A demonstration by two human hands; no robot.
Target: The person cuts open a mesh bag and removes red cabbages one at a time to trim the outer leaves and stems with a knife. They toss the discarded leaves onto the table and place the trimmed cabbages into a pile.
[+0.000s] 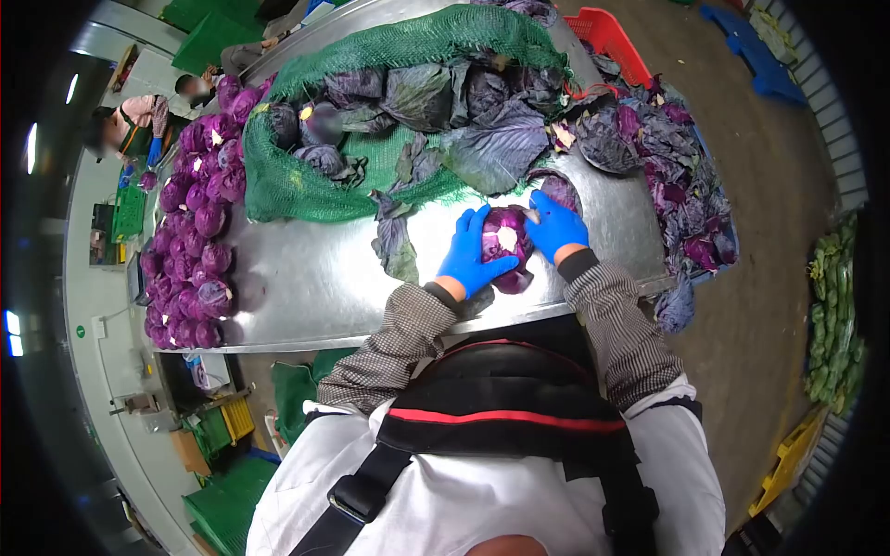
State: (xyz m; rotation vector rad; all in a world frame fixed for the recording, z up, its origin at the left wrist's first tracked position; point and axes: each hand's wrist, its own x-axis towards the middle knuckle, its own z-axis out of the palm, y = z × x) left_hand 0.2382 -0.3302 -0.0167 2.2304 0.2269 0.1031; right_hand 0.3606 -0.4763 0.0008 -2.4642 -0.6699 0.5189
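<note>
Both hands wear blue gloves above the metal table (306, 278). My left hand (473, 252) is wrapped round the left side of a purple cabbage (507, 239), whose pale cut stem faces up. On the cabbage's right side, my right hand (556, 225) rests with bent fingers against its upper edge; a darker purple leaf (560, 191) lies just beyond it. A green mesh bag (306, 199) with dark, leafy cabbages lies behind the hands, and a large loose leaf (499, 148) spreads at its front edge.
Many trimmed purple cabbages (211, 220) are piled at the table's left end. A container heaped with torn leaves (681, 176) stands at the right, near a red basket (612, 42). Other people (139, 125) are at the far left. Green produce (832, 315) lies at the far right.
</note>
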